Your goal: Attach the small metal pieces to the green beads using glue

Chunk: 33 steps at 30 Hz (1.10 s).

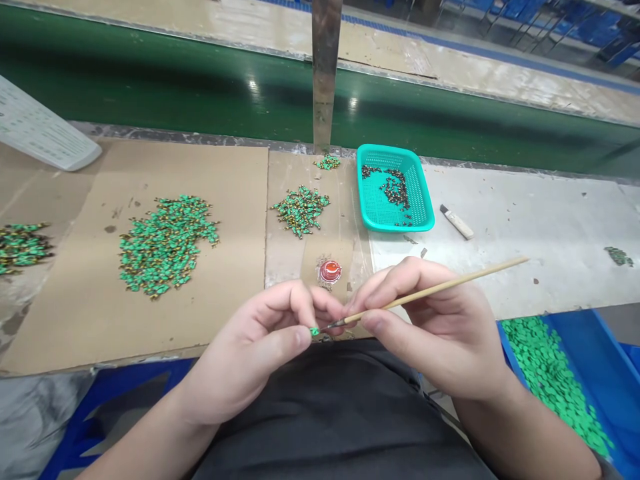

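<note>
Between the thumb and forefinger of my left hand (265, 340) is pinched a small green piece (314, 331). My right hand (430, 320) grips a thin paintbrush (440, 284) with a light wooden handle, like a pen. The brush tip points left and reaches right up to the green piece; whether it touches cannot be made out. Just beyond my fingers sits a small round pot of red paint (330, 271) on the cardboard. Past it lies a pile of small green and dark gold pieces (301, 211).
A larger pile of the same pieces (167, 243) covers part of the cardboard sheet (240, 293) at left. A turquoise basket (367, 200) holds small dark pieces. Right of it lies a flat brush (457, 222). A blue bin (595, 360) with green discs stands lower right; a metal post (325, 80) rises behind.
</note>
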Motion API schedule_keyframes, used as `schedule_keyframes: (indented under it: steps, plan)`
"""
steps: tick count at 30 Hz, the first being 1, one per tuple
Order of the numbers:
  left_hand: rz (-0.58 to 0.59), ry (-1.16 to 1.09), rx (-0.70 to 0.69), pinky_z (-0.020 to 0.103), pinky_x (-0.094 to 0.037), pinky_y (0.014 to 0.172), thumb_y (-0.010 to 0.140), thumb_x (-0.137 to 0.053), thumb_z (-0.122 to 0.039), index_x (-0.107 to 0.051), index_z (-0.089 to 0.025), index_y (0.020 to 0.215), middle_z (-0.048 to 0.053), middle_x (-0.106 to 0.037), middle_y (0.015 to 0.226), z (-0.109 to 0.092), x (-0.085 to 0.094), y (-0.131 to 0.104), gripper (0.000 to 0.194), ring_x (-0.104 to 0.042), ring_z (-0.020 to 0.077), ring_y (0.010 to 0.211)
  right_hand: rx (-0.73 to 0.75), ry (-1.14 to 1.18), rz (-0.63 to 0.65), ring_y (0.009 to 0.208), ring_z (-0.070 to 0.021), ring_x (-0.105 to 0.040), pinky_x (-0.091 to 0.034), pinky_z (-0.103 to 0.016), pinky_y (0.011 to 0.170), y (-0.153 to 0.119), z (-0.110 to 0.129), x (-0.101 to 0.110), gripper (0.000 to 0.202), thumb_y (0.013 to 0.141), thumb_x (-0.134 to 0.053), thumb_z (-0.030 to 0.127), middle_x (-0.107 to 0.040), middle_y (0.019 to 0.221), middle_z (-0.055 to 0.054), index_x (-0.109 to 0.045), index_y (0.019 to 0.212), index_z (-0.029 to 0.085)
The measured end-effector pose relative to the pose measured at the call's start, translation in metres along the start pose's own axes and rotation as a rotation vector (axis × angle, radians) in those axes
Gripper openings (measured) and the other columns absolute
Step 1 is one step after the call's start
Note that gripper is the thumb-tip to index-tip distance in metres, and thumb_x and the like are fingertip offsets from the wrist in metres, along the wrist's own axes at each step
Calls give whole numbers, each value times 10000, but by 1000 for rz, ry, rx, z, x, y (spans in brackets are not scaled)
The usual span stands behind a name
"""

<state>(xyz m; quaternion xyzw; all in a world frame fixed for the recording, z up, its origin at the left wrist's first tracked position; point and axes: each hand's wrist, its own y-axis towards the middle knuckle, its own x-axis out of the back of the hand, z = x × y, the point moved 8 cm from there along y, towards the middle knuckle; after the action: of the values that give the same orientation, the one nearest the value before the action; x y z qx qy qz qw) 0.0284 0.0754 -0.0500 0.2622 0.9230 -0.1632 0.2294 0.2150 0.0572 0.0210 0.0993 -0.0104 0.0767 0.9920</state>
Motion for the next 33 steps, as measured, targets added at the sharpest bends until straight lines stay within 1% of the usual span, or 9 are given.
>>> schedule_keyframes:
  steps: [4, 8, 13, 17, 20, 25, 30, 33]
  plan:
    - [-17, 1, -1, 266, -678, 936, 969, -998, -408, -861, -233, 853, 66, -901, 1069, -2, 1, -2, 251, -827, 211, 1009, -5, -5, -8, 929, -249, -868, -703, -408, 837, -1, 0, 0, 134, 1053, -905, 158, -888, 995, -44, -823, 1059, 263]
    - [5, -15, -10, 252, -676, 932, 981, -988, -395, -873, -239, 874, 58, -910, 1088, -3, -2, -2, 221, -836, 201, 1011, 2, 4, -27, 934, -254, -868, -709, -418, 840, -1, 2, 0, 145, 1047, -910, 150, -887, 997, -42, -825, 1055, 267]
    - [-1, -1, -16, 283, -678, 923, 969, -997, -403, -868, -238, 867, 68, -912, 1080, -4, -1, 0, 233, -842, 227, 1012, 5, 11, -25, 937, -248, -868, -700, -406, 841, -1, 5, -1, 144, 1050, -907, 146, -885, 1006, -37, -831, 1064, 269]
    - [-5, 22, -14, 253, -661, 906, 973, -992, -414, -864, -238, 871, 59, -904, 1052, -3, 0, -1, 240, -827, 209, 993, 8, 1, 7, 942, -229, -862, -678, -370, 833, -1, 7, -3, 155, 1049, -886, 112, -875, 1005, -32, -833, 1070, 257]
    - [0, 25, -8, 226, -650, 910, 984, -981, -407, -865, -241, 889, 47, -902, 1053, -2, 1, -2, 224, -822, 190, 995, -1, -3, 24, 939, -230, -860, -676, -372, 834, -2, 7, -4, 181, 1041, -875, 82, -875, 1010, -35, -832, 1080, 253]
    - [-6, 31, -7, 258, -662, 927, 979, -984, -411, -853, -241, 873, 59, -901, 1064, -2, 1, -3, 239, -825, 210, 1005, -14, -11, 1, 928, -248, -867, -691, -398, 829, -3, 5, -2, 117, 1061, -901, 165, -880, 993, -43, -833, 1068, 260]
    - [-5, 14, -12, 266, -670, 904, 968, -994, -406, -862, -247, 870, 58, -904, 1053, -3, 0, -2, 229, -830, 216, 992, -1, -10, -22, 906, -250, -871, -706, -397, 805, -3, 7, -2, 141, 1043, -907, 143, -889, 988, -44, -832, 1057, 262]
    - [9, 5, -16, 261, -670, 916, 973, -991, -391, -871, -252, 889, 53, -909, 1073, -3, 0, -2, 202, -834, 213, 1010, 10, -15, -26, 905, -245, -866, -699, -388, 796, -2, 9, -2, 141, 1040, -905, 139, -885, 977, -43, -830, 1047, 258]
